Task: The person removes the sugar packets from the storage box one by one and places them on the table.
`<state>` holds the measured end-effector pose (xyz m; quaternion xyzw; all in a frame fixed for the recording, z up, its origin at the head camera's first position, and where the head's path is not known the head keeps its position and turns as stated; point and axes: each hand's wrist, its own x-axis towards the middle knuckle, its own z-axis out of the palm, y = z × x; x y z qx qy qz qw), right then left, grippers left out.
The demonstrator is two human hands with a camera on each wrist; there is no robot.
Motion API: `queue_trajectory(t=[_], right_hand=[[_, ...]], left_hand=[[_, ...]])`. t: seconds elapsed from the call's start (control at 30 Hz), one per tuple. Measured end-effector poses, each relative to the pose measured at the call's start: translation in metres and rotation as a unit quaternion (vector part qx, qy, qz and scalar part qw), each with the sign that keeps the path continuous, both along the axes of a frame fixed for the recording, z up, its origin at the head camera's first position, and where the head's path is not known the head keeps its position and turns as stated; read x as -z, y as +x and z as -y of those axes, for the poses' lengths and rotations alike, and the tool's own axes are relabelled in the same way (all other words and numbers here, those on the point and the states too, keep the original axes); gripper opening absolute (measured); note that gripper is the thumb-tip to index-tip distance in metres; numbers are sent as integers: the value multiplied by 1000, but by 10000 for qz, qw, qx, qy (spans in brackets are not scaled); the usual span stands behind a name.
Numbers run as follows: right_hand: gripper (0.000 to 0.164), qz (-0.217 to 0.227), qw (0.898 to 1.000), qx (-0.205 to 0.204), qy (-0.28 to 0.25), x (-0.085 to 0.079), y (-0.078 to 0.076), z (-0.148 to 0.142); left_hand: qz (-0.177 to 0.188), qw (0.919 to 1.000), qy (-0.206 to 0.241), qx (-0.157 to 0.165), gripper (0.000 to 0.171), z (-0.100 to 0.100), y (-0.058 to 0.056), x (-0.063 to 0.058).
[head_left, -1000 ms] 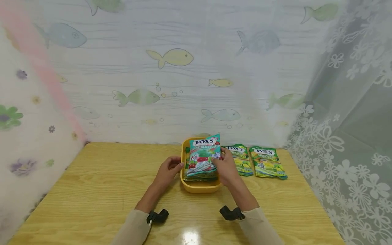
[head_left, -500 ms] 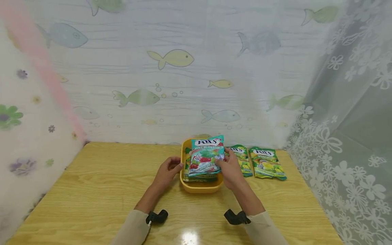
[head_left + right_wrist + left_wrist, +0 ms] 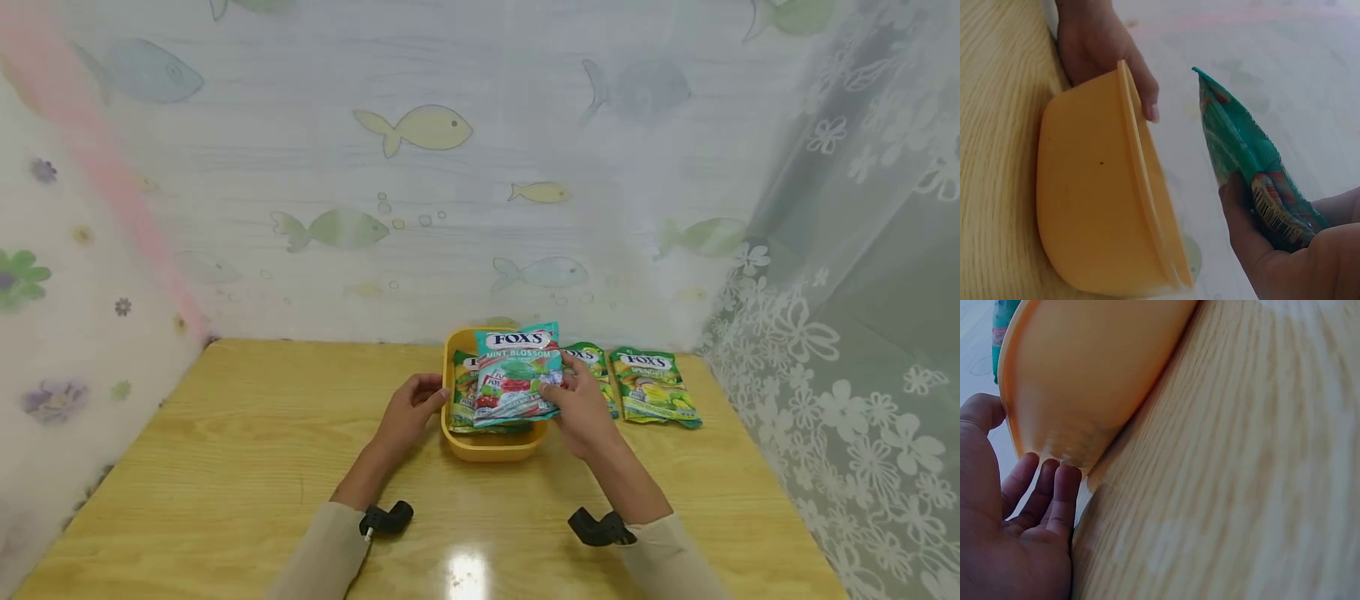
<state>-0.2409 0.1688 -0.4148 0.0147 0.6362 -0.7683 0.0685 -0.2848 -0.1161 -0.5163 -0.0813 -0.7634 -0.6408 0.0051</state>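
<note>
My right hand [image 3: 585,410] pinches the right edge of a teal FOX'S Mint Blossom candy bag [image 3: 517,367], thumb in front and fingers behind. Above the rim of a yellow plastic tub [image 3: 491,453], this bag hangs tilted; the right wrist view shows a gap between bag [image 3: 1241,150] and tub [image 3: 1097,181]. At the tub's left side, my left hand [image 3: 408,412] holds it, thumb at the rim and fingertips against the outer wall [image 3: 1097,369]. Inside the tub lies a green FOX'S bag [image 3: 462,400], partly hidden by the Mint Blossom bag.
Two green and yellow FOX'S candy bags lie right of the tub: a nearer one [image 3: 596,371], partly hidden by my right hand, and a Spring Tea bag [image 3: 656,390] beyond it. The wooden table [image 3: 262,450] meets a fish-print curtain [image 3: 450,250] at the back.
The Mint Blossom bag has moved up and right in my right hand, exposing more of the green bag in the tub. My left hand stays at the tub's side.
</note>
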Motion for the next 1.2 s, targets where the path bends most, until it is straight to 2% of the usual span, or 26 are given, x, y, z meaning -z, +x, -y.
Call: queue_trajectory(t=[0.3,0.43,0.67,0.93,1.2], right_hand=[[73,-77,9997,-228,70,-4,6,-21],[74,-198,9987,-462,10,-3,9,-29],[78,-304,9969,-724,-94,3,14,-35],[87,-449,9924,-1077,-402,15,16,-48],[83,-602,9872,-1419,-398,25,18,-65]], left_hand=[[-31,9999,58,98,39,-3,-3,0],[-45,9999,117,14,39,-5,-3,1],[66,9999,107,-14,39,-1,1,-2],[94,9999,-11,-47,39,1,1,-2],[-48,10000,-33,9,39,2,-1,0]])
